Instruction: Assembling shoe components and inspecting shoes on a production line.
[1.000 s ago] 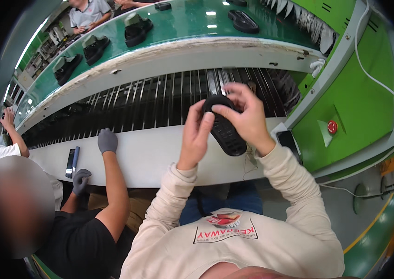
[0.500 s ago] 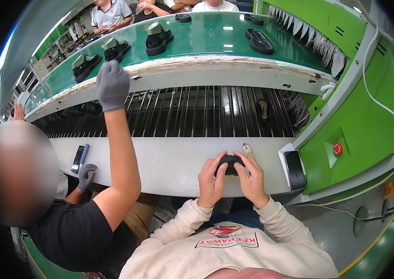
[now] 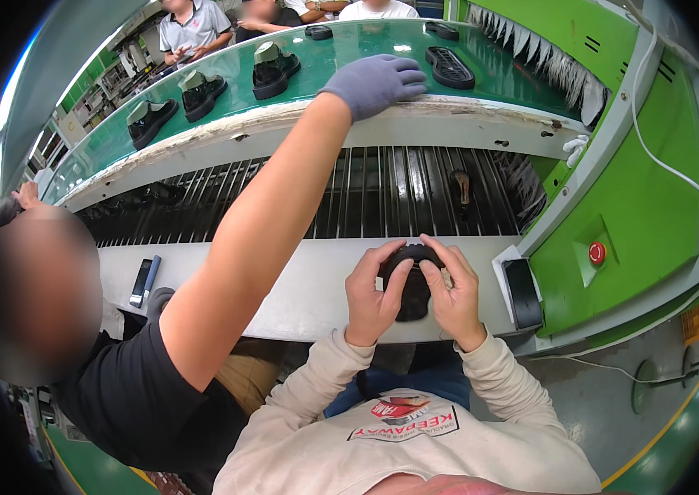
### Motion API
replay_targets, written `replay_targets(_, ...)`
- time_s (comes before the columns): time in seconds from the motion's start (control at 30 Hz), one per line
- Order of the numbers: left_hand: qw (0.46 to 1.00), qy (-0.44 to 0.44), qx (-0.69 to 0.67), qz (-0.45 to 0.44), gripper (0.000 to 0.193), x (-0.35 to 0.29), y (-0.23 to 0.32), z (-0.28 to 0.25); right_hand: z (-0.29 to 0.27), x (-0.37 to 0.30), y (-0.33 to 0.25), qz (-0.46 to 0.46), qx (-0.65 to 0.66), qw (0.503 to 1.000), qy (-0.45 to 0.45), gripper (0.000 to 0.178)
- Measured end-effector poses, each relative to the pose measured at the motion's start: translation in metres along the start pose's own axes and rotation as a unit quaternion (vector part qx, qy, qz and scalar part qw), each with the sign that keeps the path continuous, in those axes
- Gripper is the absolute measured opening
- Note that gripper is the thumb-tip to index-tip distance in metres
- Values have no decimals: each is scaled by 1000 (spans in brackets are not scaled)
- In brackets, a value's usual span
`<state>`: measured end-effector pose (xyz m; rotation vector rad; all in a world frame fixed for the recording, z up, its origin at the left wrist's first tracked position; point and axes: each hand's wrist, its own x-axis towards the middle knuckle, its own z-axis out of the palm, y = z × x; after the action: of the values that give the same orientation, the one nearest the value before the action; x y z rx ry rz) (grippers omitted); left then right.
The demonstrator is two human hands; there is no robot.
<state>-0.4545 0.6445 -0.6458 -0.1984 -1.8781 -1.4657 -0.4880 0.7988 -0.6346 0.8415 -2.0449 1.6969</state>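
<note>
Both my hands are closed around a black shoe sole (image 3: pixel 413 307) with a thick, ridged rim, held above the front ledge. My left hand (image 3: pixel 372 290) grips its left side, thumb on the near face and fingers behind. On the opposite side my right hand (image 3: pixel 456 295) holds it the same way. The sole's dark lower part hangs below my thumbs. Beyond, on the green belt (image 3: pixel 341 43), lie another black sole (image 3: pixel 451 68) and several black shoes with green lasts, one shoe (image 3: pixel 273 73) nearest the middle.
A co-worker's grey-gloved hand (image 3: pixel 376 85) reaches across on my left to the belt's edge. Metal rollers (image 3: pixel 366 190) run below, with a brush-like item (image 3: pixel 462 188) on them. A black box (image 3: pixel 522 293) and red button (image 3: pixel 597 252) are right; a phone (image 3: pixel 141 282) lies left.
The sole has been tilted, so more of its dark face shows below my thumbs. The co-worker's gloved hand has swept right along the belt's edge toward the other sole.
</note>
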Motion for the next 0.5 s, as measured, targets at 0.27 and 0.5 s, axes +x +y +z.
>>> replay_targets(0.27, 997, -30, -56, -53, 26, 4, 23, -1, -7, -13, 4, 108, 157, 980, 54, 25)
replay_targets(0.5, 959, -48, -200, -193, 28, -4, 2, 3, -14, -14, 18, 177, 251, 951, 7, 19)
